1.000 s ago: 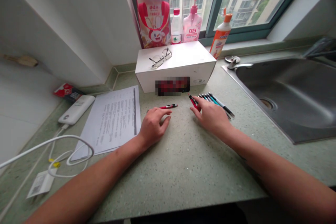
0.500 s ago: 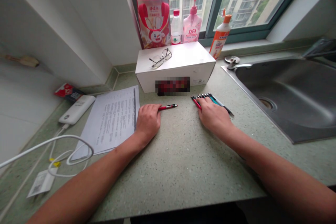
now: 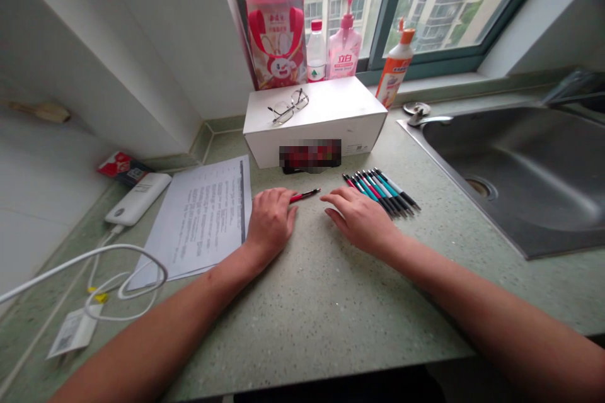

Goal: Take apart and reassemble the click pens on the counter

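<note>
My left hand (image 3: pixel 271 219) rests low over the counter with its fingers curled around a red pen (image 3: pixel 302 196). The black clip end of that pen sticks out to the right; its other end is hidden under the hand. Facing it, my right hand (image 3: pixel 358 217) holds nothing, with thumb and index finger apart and pointing toward the pen's end. Just behind my right hand, a row of several pens (image 3: pixel 385 192) lies side by side, with red, teal and silver barrels and black grips.
Behind the hands stands a white box (image 3: pixel 316 104) with glasses (image 3: pixel 289 107) on top. Printed sheets (image 3: pixel 203 214), a power bank (image 3: pixel 138 198) and a white cable (image 3: pixel 161 264) lie left. A steel sink (image 3: pixel 501 227) is at right. Bottles, including a pink pump bottle (image 3: pixel 345 53), line the window.
My right hand has left the pen row and moved left toward the red pen, uncovering the row. The red pen in my left hand has tilted slightly and its thumb has shifted right.
</note>
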Available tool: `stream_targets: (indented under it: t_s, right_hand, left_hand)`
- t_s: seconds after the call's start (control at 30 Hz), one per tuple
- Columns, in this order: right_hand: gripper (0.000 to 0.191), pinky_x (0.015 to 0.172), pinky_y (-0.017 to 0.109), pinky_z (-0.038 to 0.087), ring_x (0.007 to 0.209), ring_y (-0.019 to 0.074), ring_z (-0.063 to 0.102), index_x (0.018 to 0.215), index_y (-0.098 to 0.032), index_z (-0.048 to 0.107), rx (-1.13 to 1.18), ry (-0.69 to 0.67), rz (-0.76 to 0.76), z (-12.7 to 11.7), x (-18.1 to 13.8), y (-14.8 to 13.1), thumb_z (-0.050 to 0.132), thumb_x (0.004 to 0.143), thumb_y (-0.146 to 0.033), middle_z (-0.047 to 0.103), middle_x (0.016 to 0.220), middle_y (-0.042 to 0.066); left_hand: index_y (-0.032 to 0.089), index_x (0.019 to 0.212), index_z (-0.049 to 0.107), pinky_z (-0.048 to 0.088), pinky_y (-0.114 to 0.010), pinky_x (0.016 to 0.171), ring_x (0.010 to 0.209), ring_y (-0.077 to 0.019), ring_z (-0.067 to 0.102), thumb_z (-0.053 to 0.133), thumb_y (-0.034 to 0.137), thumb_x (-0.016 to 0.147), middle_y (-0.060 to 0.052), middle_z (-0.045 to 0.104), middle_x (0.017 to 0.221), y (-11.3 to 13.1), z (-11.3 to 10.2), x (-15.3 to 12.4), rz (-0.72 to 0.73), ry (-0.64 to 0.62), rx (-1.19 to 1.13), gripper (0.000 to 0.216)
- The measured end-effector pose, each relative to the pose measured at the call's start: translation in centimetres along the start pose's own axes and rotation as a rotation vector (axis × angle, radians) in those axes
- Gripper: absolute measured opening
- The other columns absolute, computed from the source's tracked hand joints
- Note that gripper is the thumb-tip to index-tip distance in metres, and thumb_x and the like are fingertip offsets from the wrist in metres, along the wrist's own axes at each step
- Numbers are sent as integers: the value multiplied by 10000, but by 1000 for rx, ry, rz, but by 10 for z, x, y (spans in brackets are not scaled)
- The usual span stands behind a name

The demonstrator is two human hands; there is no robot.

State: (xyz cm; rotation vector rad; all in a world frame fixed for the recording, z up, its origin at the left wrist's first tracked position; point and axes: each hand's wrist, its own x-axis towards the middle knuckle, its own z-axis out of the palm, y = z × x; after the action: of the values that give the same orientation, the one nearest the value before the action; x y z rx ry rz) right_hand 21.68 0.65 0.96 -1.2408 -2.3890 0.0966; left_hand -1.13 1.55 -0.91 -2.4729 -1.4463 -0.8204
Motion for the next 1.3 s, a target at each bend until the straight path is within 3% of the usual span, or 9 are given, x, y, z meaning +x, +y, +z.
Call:
stream_targets:
  t_s: [0.3, 0.5, 0.67, 0.8, 0.9, 1.0, 1.17, 1.3]
  right_hand:
    - [276, 911, 433, 521, 1026, 270, 636, 1184, -157, 673, 2, 19, -30, 0, 0, 6, 484, 1008, -254, 695, 1100, 134]
    - [291, 911, 464, 527, 1033, 278, 638, 1193, -173, 688, 35, 8, -51, 0, 0, 3, 474, 1001, -219, 708, 1100, 136]
    - [350, 1021, 498, 480, 1178, 287, 592, 1319, -164, 627, 69, 66, -55, -1, 2, 1, 482, 1004, -215, 681, 1236, 151]
    - [374, 1074, 522, 420, 1267, 308, 533, 1354, -143, 601, 50, 47, -106, 3, 2, -1, 513, 1006, -250, 660, 1301, 163]
    - [325, 971, 488, 465, 1106, 289, 606, 1286, -164, 651, 60, 1, -141, 6, 2, -1, 496, 1018, -262, 727, 1100, 143]
    - [286, 858, 421, 481, 941, 259, 624, 1190, -162, 694, 91, -4, -126, 7, 3, 0, 483, 1024, -260, 730, 947, 122]
    - [295, 813, 389, 460, 890, 248, 616, 1112, -156, 710, 90, 6, -84, 6, 3, 4, 454, 1036, -280, 728, 932, 122]
    - [308, 794, 368, 437, 855, 235, 607, 1090, -159, 708, 57, -11, -81, 5, 2, 5, 433, 1047, -289, 728, 910, 106]
  left_hand:
    - [166, 1089, 663, 437, -420, 797, 878, -287, 595, 499, 161, 953, -112, 693, 950, -11, 8, 0, -22, -30, 33, 213]
    - [170, 1085, 654, 447, -419, 790, 873, -285, 585, 518, 184, 954, -112, 675, 934, -10, 7, 0, -8, -13, 60, 190]
    - [160, 1143, 613, 494, -400, 797, 900, -256, 603, 482, 162, 992, -109, 666, 985, -4, 2, 0, 53, 0, -42, 199]
    - [168, 1207, 581, 552, -366, 841, 956, -214, 623, 500, 142, 1001, -93, 653, 1037, 5, -3, -1, 193, 41, -270, 223]
    - [215, 1248, 572, 571, -335, 858, 979, -183, 639, 532, 160, 1001, -66, 651, 1049, 10, -6, -3, 242, 92, -398, 256]
    - [219, 1221, 598, 576, -348, 873, 991, -185, 653, 576, 191, 990, -67, 666, 1056, 10, -7, -3, 190, 130, -408, 234]
    - [198, 1042, 676, 558, -346, 775, 847, -184, 670, 632, 251, 970, -44, 730, 904, 4, -6, 0, 112, 129, -439, 100]
    - [185, 1009, 699, 542, -346, 747, 808, -191, 685, 623, 302, 977, -57, 755, 891, 4, -7, 0, 75, 86, -474, 143]
